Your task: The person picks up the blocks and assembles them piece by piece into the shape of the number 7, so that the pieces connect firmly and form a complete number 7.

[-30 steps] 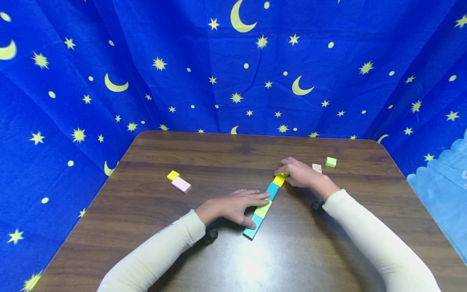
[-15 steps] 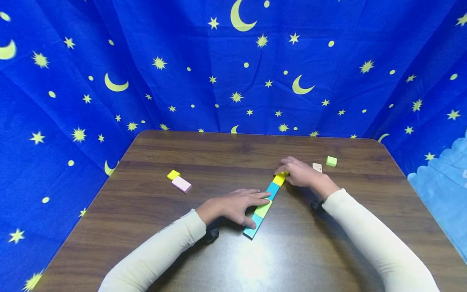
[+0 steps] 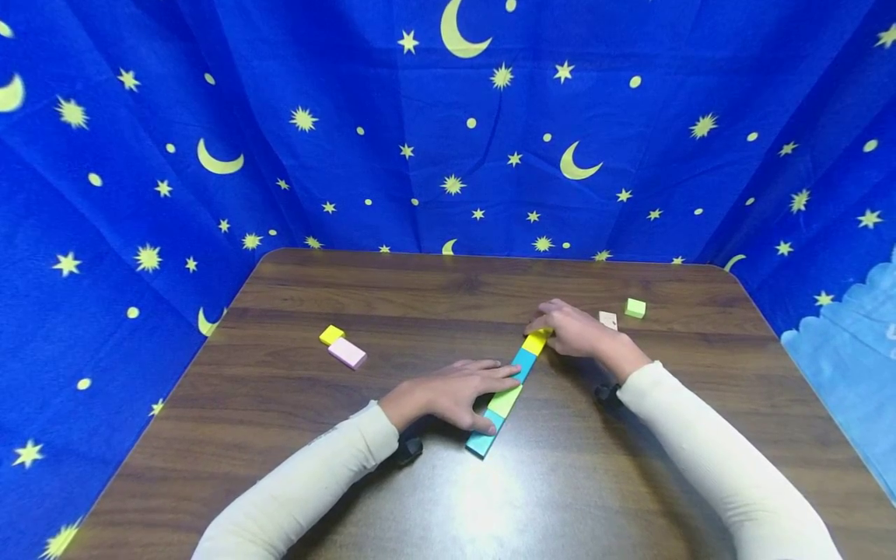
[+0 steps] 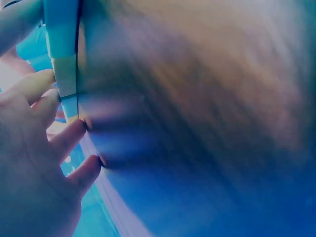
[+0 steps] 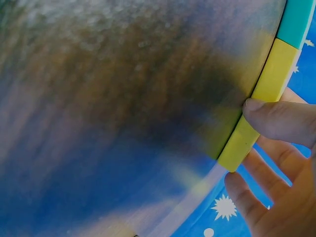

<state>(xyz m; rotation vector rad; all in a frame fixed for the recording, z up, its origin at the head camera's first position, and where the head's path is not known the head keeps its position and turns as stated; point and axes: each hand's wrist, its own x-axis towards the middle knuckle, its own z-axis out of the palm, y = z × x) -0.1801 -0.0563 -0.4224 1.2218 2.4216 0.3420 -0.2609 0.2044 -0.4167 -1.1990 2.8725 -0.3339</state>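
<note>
- Straight turquoise-green-blue-yellow block row (image 3: 505,401) slanted toward the worktop (image 3: 420,299)'s far edge.
- Right hand (image 3: 575,330) pinched its yellow block (image 5: 273,74); left hand (image 3: 458,395), fingers spread, touched the row.
- Left thumb (image 3: 483,425) had edged slightly across.

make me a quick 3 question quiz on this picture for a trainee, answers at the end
1. True or false: in the head view, the pink block lies to the left of the row.
2. Fill in: counting from the near end in the head view, the row's second block is ___.
3. Choose one. The right hand grips:
A) the pink block
B) the row's yellow block
C) nothing

Key: 1. True. 2. Light green. 3. B.
</note>
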